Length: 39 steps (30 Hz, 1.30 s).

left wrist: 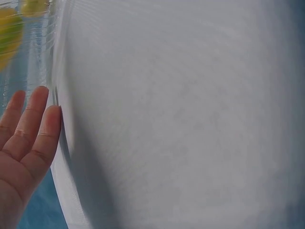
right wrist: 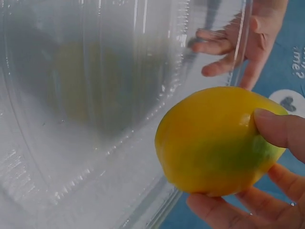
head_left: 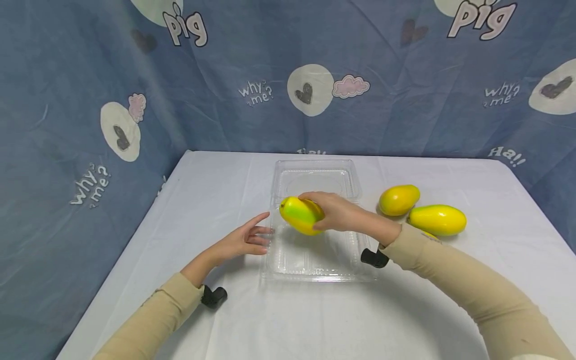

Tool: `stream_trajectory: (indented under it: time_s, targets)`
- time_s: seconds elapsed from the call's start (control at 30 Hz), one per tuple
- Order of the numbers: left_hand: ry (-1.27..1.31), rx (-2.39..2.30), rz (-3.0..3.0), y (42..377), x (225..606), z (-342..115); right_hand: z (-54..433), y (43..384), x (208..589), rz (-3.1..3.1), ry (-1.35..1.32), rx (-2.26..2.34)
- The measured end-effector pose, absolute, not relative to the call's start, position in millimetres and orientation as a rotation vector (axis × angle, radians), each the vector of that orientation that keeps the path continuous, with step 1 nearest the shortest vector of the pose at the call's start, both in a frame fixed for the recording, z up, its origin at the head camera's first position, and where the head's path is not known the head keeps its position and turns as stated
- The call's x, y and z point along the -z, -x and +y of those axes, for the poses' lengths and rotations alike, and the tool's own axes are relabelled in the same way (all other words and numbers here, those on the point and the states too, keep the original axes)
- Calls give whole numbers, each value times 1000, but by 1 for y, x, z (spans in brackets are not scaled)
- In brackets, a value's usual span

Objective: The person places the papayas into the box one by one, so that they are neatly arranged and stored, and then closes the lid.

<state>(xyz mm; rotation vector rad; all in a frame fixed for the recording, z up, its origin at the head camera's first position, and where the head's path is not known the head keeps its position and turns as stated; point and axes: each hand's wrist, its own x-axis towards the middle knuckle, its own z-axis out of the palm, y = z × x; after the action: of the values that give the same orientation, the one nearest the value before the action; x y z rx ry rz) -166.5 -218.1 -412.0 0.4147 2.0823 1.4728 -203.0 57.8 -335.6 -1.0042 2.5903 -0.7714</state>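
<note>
My right hand [head_left: 335,212] grips a yellow-green papaya [head_left: 300,216] between thumb and fingers. It holds the fruit above a clear plastic clamshell container [head_left: 310,272], whose lid [head_left: 316,165] lies folded back toward the far side. In the right wrist view the papaya [right wrist: 214,143] shows a green patch under the thumb, with the ribbed container wall [right wrist: 81,186] behind it. My left hand [head_left: 243,240] has its fingers extended, fingertips right at the container's left edge. The left wrist view shows those straight fingers [left wrist: 31,129] by the clear rim.
Two more yellow papayas [head_left: 399,200] [head_left: 438,220] lie on the white table [head_left: 216,195] right of the container. Part of another yellow one [head_left: 429,235] shows beside the right sleeve, which hides the rest. A blue patterned cloth [head_left: 225,60] hangs behind the table.
</note>
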Motion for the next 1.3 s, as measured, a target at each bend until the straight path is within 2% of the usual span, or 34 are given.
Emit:
stream_trajectory:
  time_s: [1.3]
  targets:
    - [-397,-1486,2094,167,410,-218,36,202,361,2612,977,661]
